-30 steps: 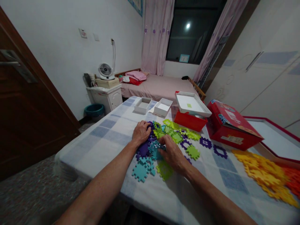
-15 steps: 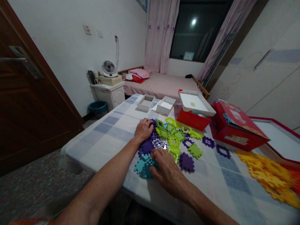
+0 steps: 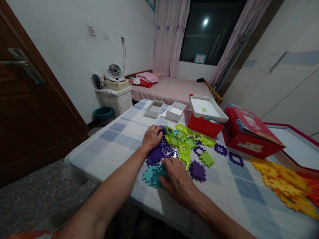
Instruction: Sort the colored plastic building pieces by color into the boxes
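A spread of foam interlocking puzzle tiles lies on a checked tablecloth (image 3: pixel 112 146). My left hand (image 3: pixel 152 136) rests, fingers curled, on the purple tiles (image 3: pixel 159 153) at the pile's left edge. My right hand (image 3: pixel 176 176) lies palm down over a small stack of teal tiles (image 3: pixel 152 174) near the table's front, fingers bent onto them. Green tiles (image 3: pixel 185 142) sit just beyond both hands. One purple tile (image 3: pixel 198 171) lies right of my right hand.
Yellow and orange tiles (image 3: pixel 284 182) are heaped at the right. A red box (image 3: pixel 250 134), a red tray with a white lid (image 3: pixel 208 114) and two white boxes (image 3: pixel 165 111) stand at the back. A door (image 3: pixel 30 109), nightstand and bed lie beyond.
My right hand slid the teal tiles toward the table's front and now covers them. The left hand stayed on the purple tiles. The camera shifted slightly.
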### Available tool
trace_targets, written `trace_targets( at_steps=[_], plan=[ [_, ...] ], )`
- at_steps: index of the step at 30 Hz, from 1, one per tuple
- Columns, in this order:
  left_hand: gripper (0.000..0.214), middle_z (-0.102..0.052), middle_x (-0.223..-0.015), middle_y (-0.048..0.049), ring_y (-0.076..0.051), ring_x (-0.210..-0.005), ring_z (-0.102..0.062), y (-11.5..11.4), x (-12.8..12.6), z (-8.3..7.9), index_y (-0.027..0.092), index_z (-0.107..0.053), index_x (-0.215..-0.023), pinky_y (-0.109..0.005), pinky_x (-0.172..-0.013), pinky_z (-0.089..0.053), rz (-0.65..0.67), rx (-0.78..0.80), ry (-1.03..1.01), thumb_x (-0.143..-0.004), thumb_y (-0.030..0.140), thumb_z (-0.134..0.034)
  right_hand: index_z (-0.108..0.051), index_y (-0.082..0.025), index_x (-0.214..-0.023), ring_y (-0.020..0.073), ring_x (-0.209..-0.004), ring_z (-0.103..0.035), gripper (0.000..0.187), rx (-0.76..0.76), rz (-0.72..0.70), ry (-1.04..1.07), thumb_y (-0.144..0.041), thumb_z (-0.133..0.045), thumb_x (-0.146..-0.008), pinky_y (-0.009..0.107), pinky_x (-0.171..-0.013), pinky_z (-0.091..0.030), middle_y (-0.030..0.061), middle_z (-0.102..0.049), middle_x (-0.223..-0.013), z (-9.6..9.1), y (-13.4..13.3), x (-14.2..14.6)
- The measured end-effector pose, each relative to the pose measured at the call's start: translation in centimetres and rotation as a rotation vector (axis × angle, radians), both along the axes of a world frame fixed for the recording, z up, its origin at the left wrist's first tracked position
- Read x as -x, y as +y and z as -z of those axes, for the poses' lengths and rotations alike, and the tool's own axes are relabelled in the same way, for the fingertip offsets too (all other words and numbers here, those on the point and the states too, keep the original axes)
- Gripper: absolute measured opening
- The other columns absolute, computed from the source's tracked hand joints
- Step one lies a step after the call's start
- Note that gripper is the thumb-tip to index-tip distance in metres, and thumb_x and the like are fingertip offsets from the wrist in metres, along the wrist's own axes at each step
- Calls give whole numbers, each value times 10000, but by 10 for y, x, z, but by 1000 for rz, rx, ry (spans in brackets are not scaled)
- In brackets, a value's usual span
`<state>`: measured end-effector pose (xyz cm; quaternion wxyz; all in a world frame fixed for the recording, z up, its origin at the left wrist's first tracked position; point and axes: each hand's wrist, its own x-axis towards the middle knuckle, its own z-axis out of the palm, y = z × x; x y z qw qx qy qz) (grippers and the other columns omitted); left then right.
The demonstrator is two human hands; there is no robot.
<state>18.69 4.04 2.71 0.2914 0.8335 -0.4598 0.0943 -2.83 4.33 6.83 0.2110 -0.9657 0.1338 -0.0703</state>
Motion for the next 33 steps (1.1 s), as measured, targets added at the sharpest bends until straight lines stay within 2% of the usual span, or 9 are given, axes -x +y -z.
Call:
trace_targets(
  at_steps=[4,7,10,14,16,18,21,26,33],
  plan=[
    [295,-611,-1080,-73,-217,-1036,-533,0,0,0,193,-658,-1083,-349,-971,-431,-1,3,0,-864,255,-470,-482,-155,-1173,229,-1041,-484,410,-179,-42,-37,-93,-552,-774,388,-923,-353,97,-555,-1107,-9,-5,10],
    [291,-612,-1072,-72,-218,-1036,-532,-1,-1,2,200,-658,-1080,-354,-973,-432,1,6,2,-865,258,-471,-503,-190,-1198,210,-1054,-500,364,-292,-170,42,-137,-517,-838,359,-922,-369,83,-567,-1121,-21,-4,12],
    [292,-610,-1077,-77,-222,-1037,-532,-1,-2,3,200,-657,-1079,-366,-977,-429,1,12,1,-867,257,-463,-563,-175,-1151,237,-1015,-523,316,-217,-237,169,-176,-537,-835,383,-896,-385,106,-586,-1079,-28,3,2],
    [301,-614,-1070,-81,-223,-1026,-535,0,-2,3,182,-657,-1084,-359,-975,-431,8,12,-1,-865,257,-464,-572,-110,-1136,297,-1020,-500,374,-13,-142,210,-254,-592,-791,460,-903,-373,163,-566,-1090,-24,13,-13],
    [308,-614,-1075,-83,-225,-1027,-535,0,-2,2,172,-656,-1089,-357,-977,-428,8,9,-2,-866,258,-462,-564,-106,-1132,308,-1040,-476,431,28,-90,186,-313,-626,-759,483,-921,-358,168,-547,-1110,-20,16,-15],
    [315,-613,-1086,-83,-228,-1034,-533,0,-2,2,167,-656,-1095,-358,-981,-426,4,8,-1,-867,259,-459,-571,-127,-1091,301,-1033,-467,408,33,-66,163,-339,-630,-747,479,-915,-360,152,-540,-1099,-17,19,-15],
    [312,-612,-1090,-76,-226,-1034,-534,0,-2,2,178,-656,-1094,-358,-977,-429,0,6,5,-865,264,-463,-566,-139,-1064,285,-1022,-462,358,2,-51,142,-295,-610,-745,461,-902,-365,137,-533,-1081,-14,21,-14],
    [300,-612,-1082,-71,-217,-1032,-540,0,-3,3,197,-656,-1084,-356,-977,-431,2,8,0,-863,264,-465,-528,-94,-1110,277,-1015,-455,474,-135,-17,156,-250,-643,-677,432,-902,-372,149,-503,-1098,-16,19,-17],
    [299,-617,-1076,-74,-217,-1034,-544,-1,-4,4,204,-654,-1075,-358,-972,-439,4,9,-15,-856,272,-462,-454,-161,-1010,197,-873,-468,386,-247,-36,22,-137,-566,-641,327,-776,-409,85,-487,-1025,-3,26,-7]
  ],
)
